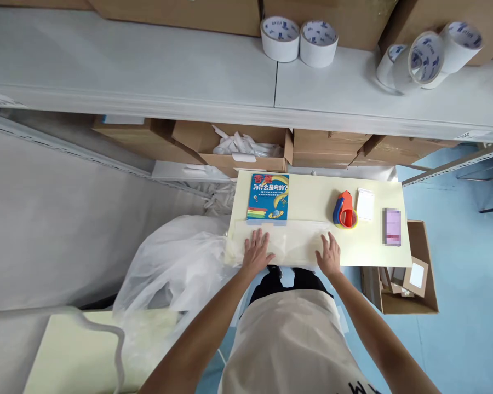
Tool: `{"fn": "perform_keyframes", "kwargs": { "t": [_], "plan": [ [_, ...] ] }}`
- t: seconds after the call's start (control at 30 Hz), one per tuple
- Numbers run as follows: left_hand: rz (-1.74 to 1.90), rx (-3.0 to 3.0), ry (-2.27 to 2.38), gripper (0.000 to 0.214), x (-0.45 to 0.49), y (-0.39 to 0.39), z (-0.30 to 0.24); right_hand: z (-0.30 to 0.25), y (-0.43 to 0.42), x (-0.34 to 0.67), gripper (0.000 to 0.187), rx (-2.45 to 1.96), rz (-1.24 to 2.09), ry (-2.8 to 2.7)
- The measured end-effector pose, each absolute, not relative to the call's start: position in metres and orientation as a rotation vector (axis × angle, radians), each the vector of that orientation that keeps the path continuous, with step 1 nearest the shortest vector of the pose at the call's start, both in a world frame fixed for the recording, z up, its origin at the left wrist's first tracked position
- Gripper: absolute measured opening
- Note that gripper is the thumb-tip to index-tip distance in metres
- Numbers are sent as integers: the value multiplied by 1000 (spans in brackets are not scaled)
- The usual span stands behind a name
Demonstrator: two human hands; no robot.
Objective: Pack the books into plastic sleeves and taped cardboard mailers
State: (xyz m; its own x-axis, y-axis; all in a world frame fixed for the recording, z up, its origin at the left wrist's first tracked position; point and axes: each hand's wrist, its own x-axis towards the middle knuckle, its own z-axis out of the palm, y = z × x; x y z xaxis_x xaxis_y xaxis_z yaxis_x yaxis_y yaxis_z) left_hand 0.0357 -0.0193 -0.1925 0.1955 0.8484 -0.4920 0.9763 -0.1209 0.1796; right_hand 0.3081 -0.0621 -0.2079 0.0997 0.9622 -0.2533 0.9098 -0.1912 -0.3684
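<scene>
A translucent plastic sheet or bag [290, 241] lies flat along the near edge of a pale yellow table [312, 194]. My left hand [257, 249] rests flat on its left part, fingers spread. My right hand [329, 253] presses flat on its right end, fingers also apart. Just beyond the sheet lies a blue book [269, 197] with a colourful cover; the sheet's far edge overlaps the book's lower edge. Neither hand grips anything.
An orange and blue tape dispenser [344, 210], a white card [365, 203] and a blurred small item [392, 226] lie on the table's right. Tape rolls [298, 39] sit on the white shelf above. A big plastic bag [176, 268] is left, an open carton [411, 273] right.
</scene>
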Motion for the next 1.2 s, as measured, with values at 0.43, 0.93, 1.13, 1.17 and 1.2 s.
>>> {"fn": "perform_keyframes", "kwargs": {
  "t": [0.43, 0.93, 1.13, 1.17, 1.2],
  "plan": [
    [-522, 1662, 1844, 132, 1, -13, -186, -197, -41, 304, 73, -2156, 865, -2333],
    [261, 1296, 1819, 27, -32, 124, -224, -239, 107, 187, 44, -1951, 1422, -1019],
    [477, 1307, 1674, 15, -46, 127, -231, -238, 104, 193, 22, -1898, 1312, -891],
    [523, 1313, 1656, 14, -47, 127, -228, -234, 103, 193, 20, -1876, 1291, -883],
    [565, 1320, 1642, 13, -48, 127, -225, -230, 103, 192, 20, -1851, 1271, -878]
  ]
}}
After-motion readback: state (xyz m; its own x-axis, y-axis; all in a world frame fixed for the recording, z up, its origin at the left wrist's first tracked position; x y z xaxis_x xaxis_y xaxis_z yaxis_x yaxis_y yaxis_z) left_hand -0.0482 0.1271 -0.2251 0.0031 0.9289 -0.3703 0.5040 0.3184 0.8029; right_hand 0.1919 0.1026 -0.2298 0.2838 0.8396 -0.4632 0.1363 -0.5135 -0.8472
